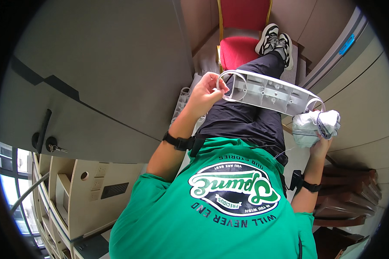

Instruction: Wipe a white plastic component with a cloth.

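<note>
A white moulded plastic part (272, 92) spans my lap, its ribbed hollow side with screw bosses facing up. Each end has a round ring. My left hand (210, 89) grips the left ring (245, 84) between fingers and thumb. At the other end, my right hand (321, 144) holds a bunched white and grey cloth (306, 128) against or close beside the right ring (322, 105). The cloth covers most of the right fingers and the nearby corner of the part, so their exact contact is hidden.
Similar white plastic parts (180, 105) lie low beside my left thigh. A red chair (238, 53) stands ahead, near my shoes (269, 40). A grey door (116, 64) with a handle and keys is at left, wooden shelving (84, 194) below it. Brown stacked items (347, 194) sit at right.
</note>
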### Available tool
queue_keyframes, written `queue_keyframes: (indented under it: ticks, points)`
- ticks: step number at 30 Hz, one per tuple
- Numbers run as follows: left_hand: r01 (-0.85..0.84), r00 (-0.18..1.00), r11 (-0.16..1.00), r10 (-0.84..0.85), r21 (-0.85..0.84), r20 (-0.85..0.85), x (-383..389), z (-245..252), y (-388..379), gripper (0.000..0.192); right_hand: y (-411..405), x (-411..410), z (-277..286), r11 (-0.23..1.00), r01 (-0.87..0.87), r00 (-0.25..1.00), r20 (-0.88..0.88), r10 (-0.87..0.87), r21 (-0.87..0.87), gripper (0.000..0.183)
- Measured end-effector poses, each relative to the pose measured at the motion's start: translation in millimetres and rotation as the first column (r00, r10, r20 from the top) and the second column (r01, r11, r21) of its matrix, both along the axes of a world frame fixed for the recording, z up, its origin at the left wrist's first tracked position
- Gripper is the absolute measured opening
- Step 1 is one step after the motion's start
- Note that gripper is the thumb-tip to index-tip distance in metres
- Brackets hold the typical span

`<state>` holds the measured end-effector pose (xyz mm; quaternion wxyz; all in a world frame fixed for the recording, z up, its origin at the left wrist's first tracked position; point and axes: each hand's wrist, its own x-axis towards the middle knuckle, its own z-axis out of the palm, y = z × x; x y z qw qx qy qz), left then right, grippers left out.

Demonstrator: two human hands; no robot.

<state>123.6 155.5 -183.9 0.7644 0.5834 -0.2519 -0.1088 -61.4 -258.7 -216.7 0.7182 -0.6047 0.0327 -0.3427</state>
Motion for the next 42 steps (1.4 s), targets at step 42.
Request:
queue_keyframes:
  ticks: [42]
  points:
    - [-0.198, 0.938, 0.737, -0.050, 0.646, 0.344, 2.9, -71.8, -13.7, 0.040, 39.7, 32.7, -2.0, 0.781, 0.135, 0.987, -0.156, -0.049, 0.610, 0.043]
